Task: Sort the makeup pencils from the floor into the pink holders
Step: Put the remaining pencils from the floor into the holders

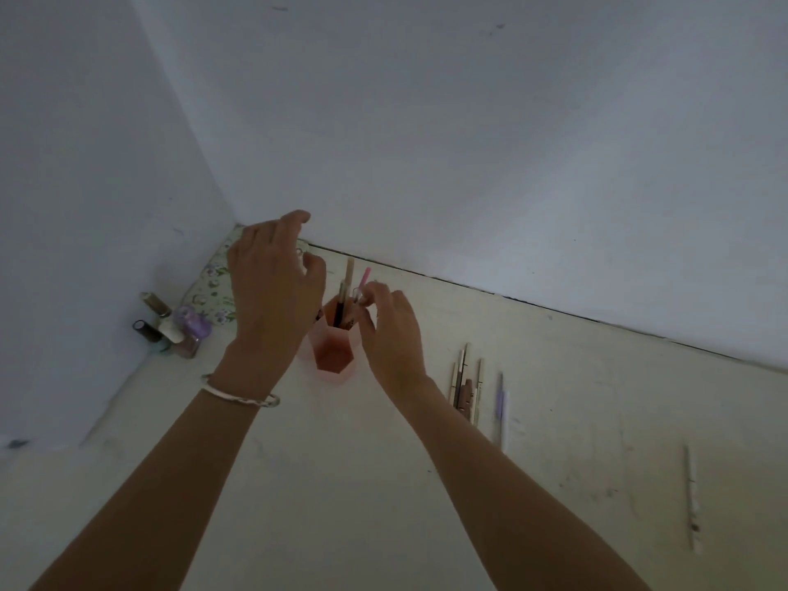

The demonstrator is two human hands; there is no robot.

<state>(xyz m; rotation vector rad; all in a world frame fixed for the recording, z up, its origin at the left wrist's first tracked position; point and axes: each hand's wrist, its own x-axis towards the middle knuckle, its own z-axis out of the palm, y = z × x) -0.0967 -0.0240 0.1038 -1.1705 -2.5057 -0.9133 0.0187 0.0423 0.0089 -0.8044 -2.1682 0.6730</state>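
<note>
So we've got the pink holder (330, 347) standing on the floor (554, 484) near the wall corner, with a few pencils already upright in it. Our right hand (392, 334) pinches a pink pencil (363, 280) at the rim — probably guiding it down so it drops in tip-first. Our left hand (275, 292) hovers just beside the holder, fingers loosely spread, gripping nothing — likely ready to steady it. More loose pencils (467, 381) lie together on the floor to the right, one stray pencil (691, 496) well apart.
</note>
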